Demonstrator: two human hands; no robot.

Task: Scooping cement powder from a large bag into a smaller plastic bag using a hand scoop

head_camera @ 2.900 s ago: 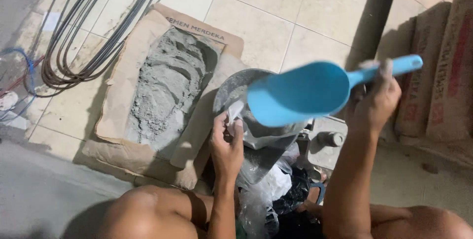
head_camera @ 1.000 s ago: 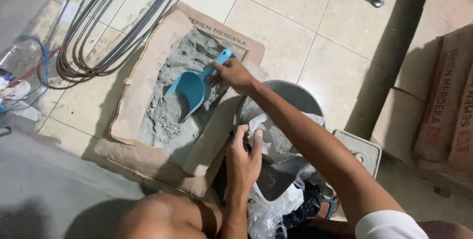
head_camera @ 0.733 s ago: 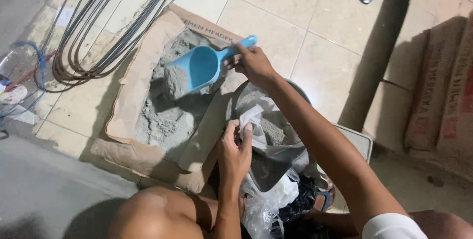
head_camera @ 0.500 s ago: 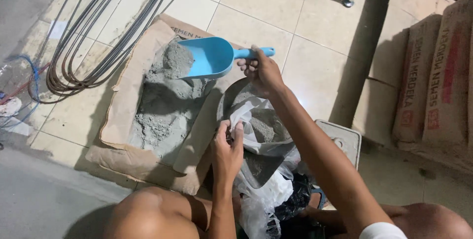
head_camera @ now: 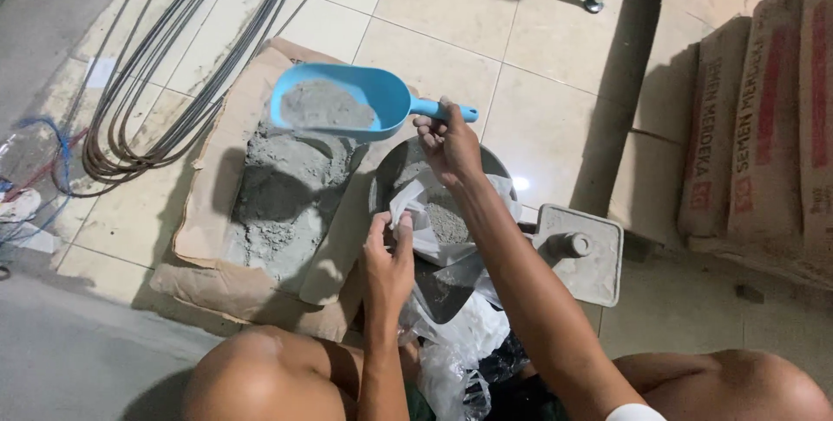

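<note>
Right hand [head_camera: 447, 145]: closed around the handle of a blue plastic scoop [head_camera: 340, 104]; fingers wrapped on the handle, thumb side toward the bowl of the scoop.
Scoop: held roughly level above the floor, bowl pointing to the person's left, handle end sticking out past the hand to the right.
Scoop load: grey cement powder [head_camera: 325, 108] fills most of the bowl, heaped slightly toward the front lip.
Left hand [head_camera: 388, 258]: fingers pinched narrow on the rim of a clear plastic bag [head_camera: 425, 217], holding its mouth open and up.
Bag: sits inside a grey round bucket [head_camera: 392, 174]; some grey powder lies at its bottom; more crumpled plastic hangs below, between the knees.
Scoop relative to bag: up and to the left of the bag mouth, near it but apart from it, over the edge of the open sack.
Open cement sack [head_camera: 260, 204]: brown paper, torn open flat on the tiled floor, left of the bucket, grey powder piled inside with scoop marks.
Scale [head_camera: 583, 252]: small grey square platform just right of the bucket.
Cables [head_camera: 165, 82]: dark loops on the floor, far left.
Stacked sacks [head_camera: 755, 126]: closed, at far right.
</note>
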